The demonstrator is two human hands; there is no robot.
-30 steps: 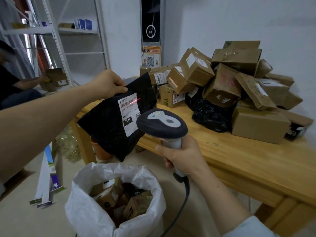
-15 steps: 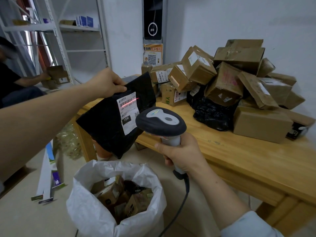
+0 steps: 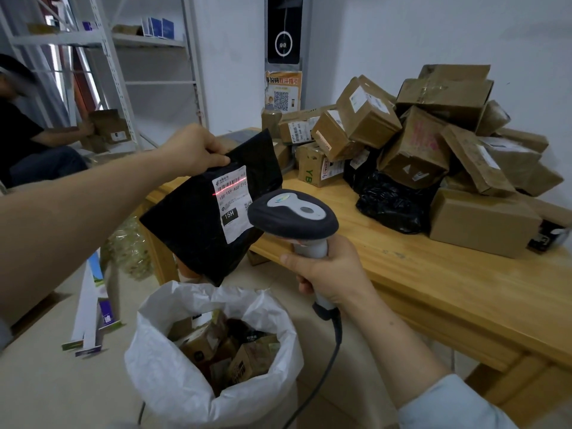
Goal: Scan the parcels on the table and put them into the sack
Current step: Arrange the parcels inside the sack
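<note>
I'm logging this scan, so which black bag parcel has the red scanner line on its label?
The flat black bag the left hand holds up; the crumpled black bag lies on the table among boxes.

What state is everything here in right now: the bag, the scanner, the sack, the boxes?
Black plastic mailer bag: gripped by left hand, red scan line across its white label.
Grey handheld scanner: gripped by right hand, beam on.
White woven sack: open, partly filled with parcels.
Brown cardboard boxes: heaped on wooden table.

The left hand [image 3: 193, 147] holds a black parcel [image 3: 198, 218] above the sack [image 3: 173, 376]; the right hand [image 3: 331, 270] aims the scanner [image 3: 292, 216].
</note>
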